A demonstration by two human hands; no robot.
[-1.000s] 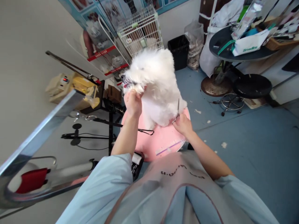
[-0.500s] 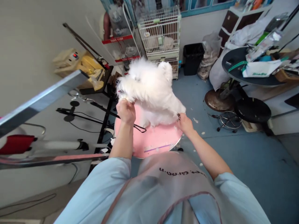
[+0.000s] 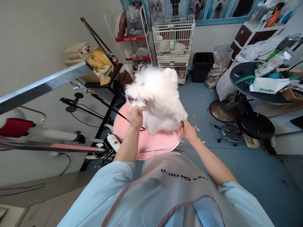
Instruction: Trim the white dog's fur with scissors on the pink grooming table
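Note:
A fluffy white dog [image 3: 161, 97] stands on a round pink grooming table [image 3: 127, 138], its head to the left and its rear to the right. My left hand [image 3: 135, 117] is closed on the fur below the dog's muzzle. Beside the dog's rear, my right hand [image 3: 188, 130] is closed around scissors [image 3: 182, 124]. Only their dark handle shows clearly; the blades are hidden or too small to make out. A purple-backed comb [image 3: 155, 148] lies near the table's front edge. A black leash loop [image 3: 142, 129] hangs by my left wrist.
A metal grooming arm [image 3: 47, 82] crosses the left side. White clippers [image 3: 114, 142] sit left of the table. Behind stand wire cages [image 3: 172, 41] and a black bin [image 3: 202, 66]. To the right are a cluttered dark round table [image 3: 243, 77] and a black stool [image 3: 256, 121].
The camera view has shifted, showing more of the back wall and the comb's teeth. The dog's head and my left hand sit slightly further right and lower. Both hands keep their hold.

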